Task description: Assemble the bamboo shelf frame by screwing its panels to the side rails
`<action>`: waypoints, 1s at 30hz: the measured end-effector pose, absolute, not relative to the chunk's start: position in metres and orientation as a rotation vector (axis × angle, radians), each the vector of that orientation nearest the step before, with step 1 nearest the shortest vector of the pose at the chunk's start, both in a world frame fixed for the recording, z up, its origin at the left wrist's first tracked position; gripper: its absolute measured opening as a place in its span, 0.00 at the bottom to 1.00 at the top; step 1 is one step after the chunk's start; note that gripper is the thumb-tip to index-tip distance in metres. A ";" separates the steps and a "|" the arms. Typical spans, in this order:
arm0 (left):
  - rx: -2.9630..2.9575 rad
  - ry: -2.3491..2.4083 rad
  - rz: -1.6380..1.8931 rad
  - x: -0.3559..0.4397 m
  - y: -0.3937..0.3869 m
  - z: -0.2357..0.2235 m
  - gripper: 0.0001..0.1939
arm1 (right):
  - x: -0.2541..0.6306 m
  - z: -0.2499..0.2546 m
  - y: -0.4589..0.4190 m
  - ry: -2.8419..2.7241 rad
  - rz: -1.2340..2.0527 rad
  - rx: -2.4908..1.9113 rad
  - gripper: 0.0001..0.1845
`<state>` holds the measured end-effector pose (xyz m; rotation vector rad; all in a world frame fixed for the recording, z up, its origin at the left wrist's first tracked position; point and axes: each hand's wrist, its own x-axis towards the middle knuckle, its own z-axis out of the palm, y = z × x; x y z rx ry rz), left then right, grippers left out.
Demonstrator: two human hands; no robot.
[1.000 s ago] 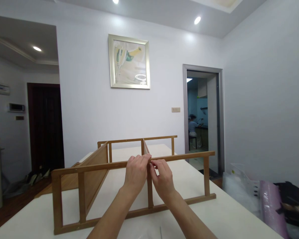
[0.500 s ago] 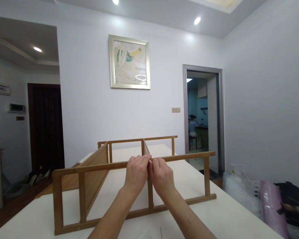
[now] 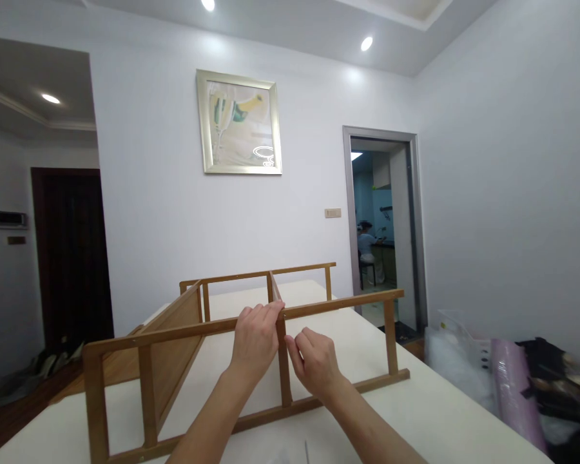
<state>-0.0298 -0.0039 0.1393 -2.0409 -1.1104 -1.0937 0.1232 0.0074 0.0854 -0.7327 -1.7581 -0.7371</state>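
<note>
A brown wooden rack frame [image 3: 343, 301] stands on its side on a white table [image 3: 444, 419]. My left hand [image 3: 256, 338] is closed over its near top rail, with the fingertips at the joint where the middle post [image 3: 284, 377] meets the rail. Just right of that post, and lower than the rail, my right hand [image 3: 315, 361] hangs apart from the wood with its fingers curled together. Whatever it may pinch is too small or hidden to make out. A wooden shelf panel [image 3: 181, 351] spans the frame on the left.
A thin grey rod [image 3: 306, 452] lies at the table's near edge. Clear plastic wrapping [image 3: 457, 354] and a pink wrapped roll [image 3: 512, 386] sit beyond the table's right side. Through a doorway [image 3: 347, 193], a person [image 3: 367, 248] sits in another room.
My right hand has come off the rail joint and dropped lower, right of the middle post. My left hand remains on the rail. The view has turned slightly right.
</note>
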 end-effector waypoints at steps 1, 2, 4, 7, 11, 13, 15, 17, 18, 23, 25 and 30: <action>-2.046 -1.104 -1.086 -0.030 -0.005 0.140 0.24 | 0.127 0.080 0.010 -1.816 -0.709 -0.719 0.17; -2.053 -1.099 -1.077 -0.030 -0.006 0.140 0.25 | 0.130 0.075 0.012 -1.876 -0.671 -0.726 0.17; -2.064 -1.088 -1.067 -0.030 -0.008 0.141 0.25 | 0.136 0.065 0.019 -1.964 -0.583 -0.804 0.17; -2.077 -1.076 -1.065 -0.030 -0.011 0.143 0.23 | 0.140 0.052 0.029 -1.994 -0.494 -0.938 0.16; -2.097 -1.098 -1.123 -0.028 -0.014 0.144 0.18 | 0.146 0.041 0.041 -1.925 -0.436 -1.102 0.17; -2.098 -1.105 -1.198 -0.026 -0.015 0.143 0.14 | 0.150 0.036 0.046 -1.895 -0.400 -1.198 0.18; -2.084 -1.108 -1.262 -0.024 -0.014 0.143 0.12 | 0.153 0.031 0.050 -1.874 -0.362 -1.291 0.18; -2.059 -1.112 -1.288 -0.022 -0.014 0.142 0.12 | 0.154 0.026 0.054 -1.867 -0.318 -1.372 0.19; -2.047 -1.112 -1.291 -0.022 -0.013 0.142 0.12 | 0.154 0.025 0.055 -1.871 -0.293 -1.407 0.19; -2.011 -1.146 -1.292 -0.022 -0.009 0.140 0.09 | 0.154 0.021 0.057 -1.943 -0.145 -1.522 0.20; -2.007 -1.163 -1.305 -0.023 -0.007 0.140 0.08 | 0.154 0.022 0.057 -1.975 -0.085 -1.550 0.20; -1.988 -1.148 -1.337 -0.023 -0.005 0.138 0.07 | 0.155 0.025 0.054 -2.026 0.019 -1.585 0.20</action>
